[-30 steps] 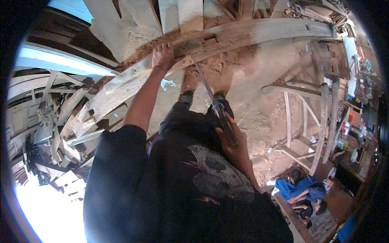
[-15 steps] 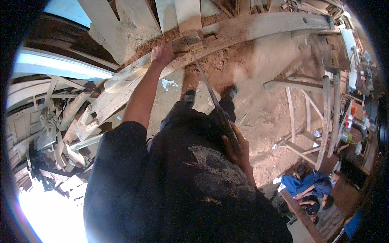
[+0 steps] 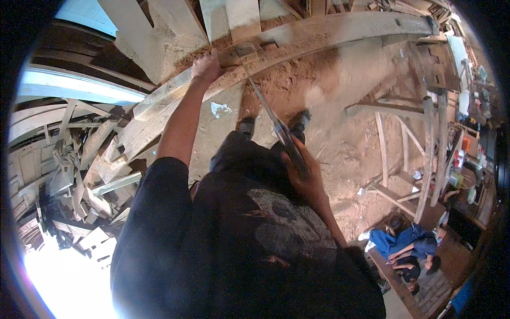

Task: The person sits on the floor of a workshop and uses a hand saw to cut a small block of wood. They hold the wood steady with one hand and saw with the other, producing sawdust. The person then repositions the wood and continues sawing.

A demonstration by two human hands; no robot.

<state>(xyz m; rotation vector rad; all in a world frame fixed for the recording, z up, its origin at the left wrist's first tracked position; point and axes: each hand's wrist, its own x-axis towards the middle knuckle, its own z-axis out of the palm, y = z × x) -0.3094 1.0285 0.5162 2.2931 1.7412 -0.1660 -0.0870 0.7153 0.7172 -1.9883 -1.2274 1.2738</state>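
Note:
My left hand [image 3: 206, 67] grips a short wooden board [image 3: 164, 98] lying on a long, thick beam [image 3: 329, 38] across the far side, its fingers curled over the far edge. In my right hand [image 3: 306, 173], close to my body, is a handsaw [image 3: 270, 111]. The saw's narrow blade slants up and left to the near edge of the wood, beside a squared notch; its far end is hidden there. The fingers of my right hand are wrapped around the handle.
Reddish sawdust [image 3: 281, 80] covers the ground beyond my feet. A wooden frame [image 3: 404, 143] stands to the right, and two people [image 3: 406, 250] sit on a platform at lower right. Scrap wood [image 3: 79, 196] is heaped at left. Pale planks [image 3: 241, 21] lie beyond the beam.
My right hand has moved forward, away from my body, with the handsaw. My left hand stays on the board, shifted slightly left in the picture.

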